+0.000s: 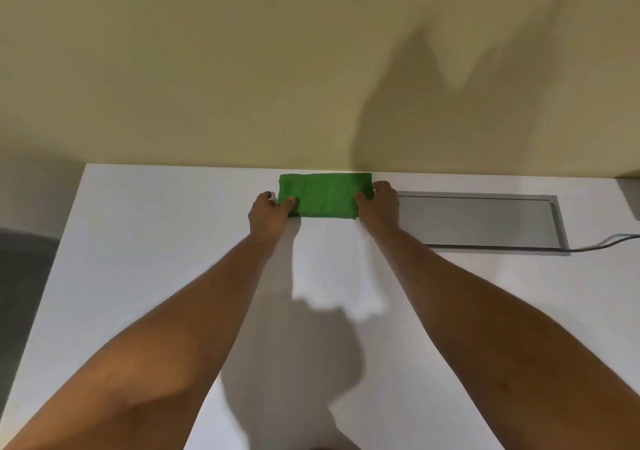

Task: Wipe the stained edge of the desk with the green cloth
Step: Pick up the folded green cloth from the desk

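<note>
Green cloth (325,195) apparently pinched between both hands' fingers (290,203) at desk's (138,259) far edge

This looks like an office or study: a plain white counter (138,276) stands against a bare cream wall (207,69), with a metal cable hatch (481,221) set flush into its top and a grey cable (609,242) running from it.

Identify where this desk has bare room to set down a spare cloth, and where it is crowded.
Free: the desk left of the left hand, and the near right side below the grey panel. Crowded: the far edge, where both hands, including the right hand, hold the green cloth.
</note>
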A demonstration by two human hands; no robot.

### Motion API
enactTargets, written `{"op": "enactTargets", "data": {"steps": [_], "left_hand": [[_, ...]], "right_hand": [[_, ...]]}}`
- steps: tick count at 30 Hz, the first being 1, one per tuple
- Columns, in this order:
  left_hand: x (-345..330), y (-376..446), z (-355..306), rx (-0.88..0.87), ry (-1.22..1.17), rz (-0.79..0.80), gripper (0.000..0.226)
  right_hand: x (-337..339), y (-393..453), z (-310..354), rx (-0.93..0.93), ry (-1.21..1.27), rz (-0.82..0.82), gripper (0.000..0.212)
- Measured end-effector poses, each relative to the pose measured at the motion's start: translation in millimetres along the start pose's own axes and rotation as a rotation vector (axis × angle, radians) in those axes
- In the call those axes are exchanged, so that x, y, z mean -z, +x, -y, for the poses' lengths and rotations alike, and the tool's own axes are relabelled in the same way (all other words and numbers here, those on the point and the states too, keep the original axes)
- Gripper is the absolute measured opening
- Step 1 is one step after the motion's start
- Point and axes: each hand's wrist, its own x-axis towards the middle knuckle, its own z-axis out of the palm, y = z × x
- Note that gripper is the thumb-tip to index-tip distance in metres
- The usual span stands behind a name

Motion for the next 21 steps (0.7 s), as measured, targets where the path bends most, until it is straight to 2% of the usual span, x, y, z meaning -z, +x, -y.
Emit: {"op": "enactTargets", "data": {"steps": [2, 5, 9, 13, 17, 19, 21], "left_hand": [[-5, 7, -5, 0.098, -0.128, 0.05, 0.045], [-11, 10, -9, 0.196, -0.194, 0.118, 0.013], [-4, -2, -6, 0.24, -0.34, 0.14, 0.011], [23, -32, 14, 0.249, -0.595, 0.254, 0.016], [66, -69, 40, 0.288, -0.832, 0.369, 0.025], [85, -89, 53, 0.281, -0.918, 0.341, 0.022], [104, -111, 64, 0.274, -0.977, 0.293, 0.017]], "right_hand": [[-1, 6, 3, -0.036, 0.026, 0.011, 0.051], [-4, 8, 4, -0.134, 0.143, 0.052, 0.052], [-5, 1, 0, -0.221, 0.329, 0.108, 0.05], [-2, -32, -6, -0.212, 0.47, 0.208, 0.061], [-2, -87, -13, -0.212, 0.5, 0.311, 0.08], [-5, -119, -17, -0.196, 0.504, 0.373, 0.093], [-13, -152, -19, -0.145, 0.402, 0.411, 0.097]]}}
